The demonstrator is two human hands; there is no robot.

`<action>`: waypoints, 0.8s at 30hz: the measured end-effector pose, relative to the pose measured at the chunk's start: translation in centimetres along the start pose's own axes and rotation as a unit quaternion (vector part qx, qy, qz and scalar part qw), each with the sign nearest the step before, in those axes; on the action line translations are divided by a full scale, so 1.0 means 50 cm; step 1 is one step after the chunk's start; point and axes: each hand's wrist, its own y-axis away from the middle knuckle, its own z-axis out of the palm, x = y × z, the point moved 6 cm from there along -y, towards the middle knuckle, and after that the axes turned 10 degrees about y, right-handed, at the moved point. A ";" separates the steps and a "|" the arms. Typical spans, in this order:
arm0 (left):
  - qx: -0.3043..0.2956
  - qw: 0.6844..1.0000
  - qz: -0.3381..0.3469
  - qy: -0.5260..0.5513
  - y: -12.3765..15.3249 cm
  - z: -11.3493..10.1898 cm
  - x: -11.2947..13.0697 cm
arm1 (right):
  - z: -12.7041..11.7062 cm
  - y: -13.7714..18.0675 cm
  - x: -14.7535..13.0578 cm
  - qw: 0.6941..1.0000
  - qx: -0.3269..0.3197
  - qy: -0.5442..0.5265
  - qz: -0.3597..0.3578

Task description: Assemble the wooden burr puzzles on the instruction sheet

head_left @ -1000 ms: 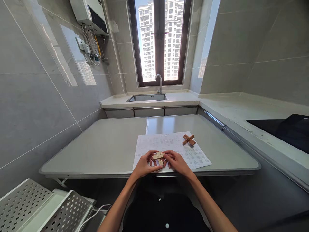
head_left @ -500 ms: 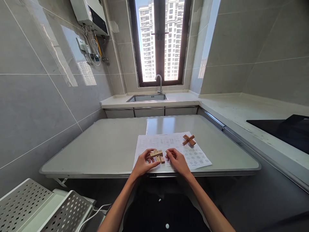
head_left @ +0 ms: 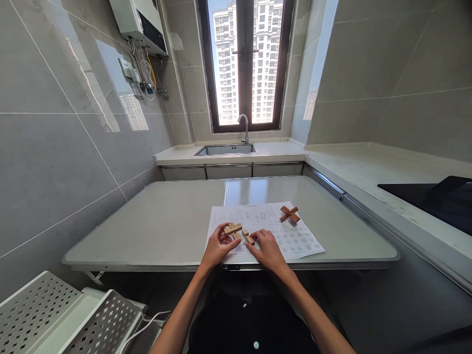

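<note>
So I'm at the grey desk (head_left: 165, 231) with a printed sheet (head_left: 295, 238) spread out in front of me, both hands resting on its near edge. My left hand (head_left: 217, 246) is curled around a pale wooden puzzle piece (head_left: 232, 228), fingers closed on it, holding it just above the paper. My right hand (head_left: 268, 248) is right next to it, fingertips pinched on a second small wooden piece (head_left: 248, 238) that sits low against the sheet. The two pieces are very close, nearly touching, but I can't tell if they're actually joined or just side by side. Further back, on the far right corner of the sheet, there's a darker wooden cross puzzle (head_left: 289, 214) sitting on its own, well apart from my hands. Behind the desk is the counter with a sink (head_left: 224, 149) and tap (head_left: 244, 125) under the window (head_left: 245, 64), and a black cooktop (head_left: 435, 199) off to my right.
</note>
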 end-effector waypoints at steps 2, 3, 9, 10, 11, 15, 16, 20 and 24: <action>-0.002 1.000 0.002 -0.014 0.000 0.000 0.000 | -0.001 0.000 -0.001 1.000 -0.005 -0.018 -0.011; -0.002 1.000 0.004 -0.022 0.000 0.001 0.000 | -0.003 0.000 -0.002 0.999 -0.010 -0.027 -0.015; -0.005 0.996 0.024 -0.080 0.003 0.006 0.005 | -0.016 0.004 -0.019 0.995 -0.030 -0.087 -0.027; -0.007 0.995 0.030 -0.094 0.004 0.008 0.007 | -0.018 0.005 -0.020 0.995 -0.029 -0.097 -0.023; -0.008 0.993 0.036 -0.108 0.004 0.009 0.009 | -0.020 0.006 -0.020 0.994 -0.027 -0.105 -0.017; -0.020 0.987 0.052 -0.151 0.006 0.015 0.017 | -0.026 0.009 -0.019 0.992 -0.017 -0.128 0.007; -0.024 0.986 0.053 -0.157 0.007 0.017 0.018 | -0.027 0.010 -0.020 0.991 -0.015 -0.133 0.007; -0.033 0.983 0.063 -0.171 0.010 0.021 0.020 | -0.033 0.011 -0.026 0.990 -0.010 -0.139 0.001; -0.033 0.982 0.071 -0.173 0.011 0.023 0.021 | -0.033 0.011 -0.028 0.989 -0.013 -0.145 -0.003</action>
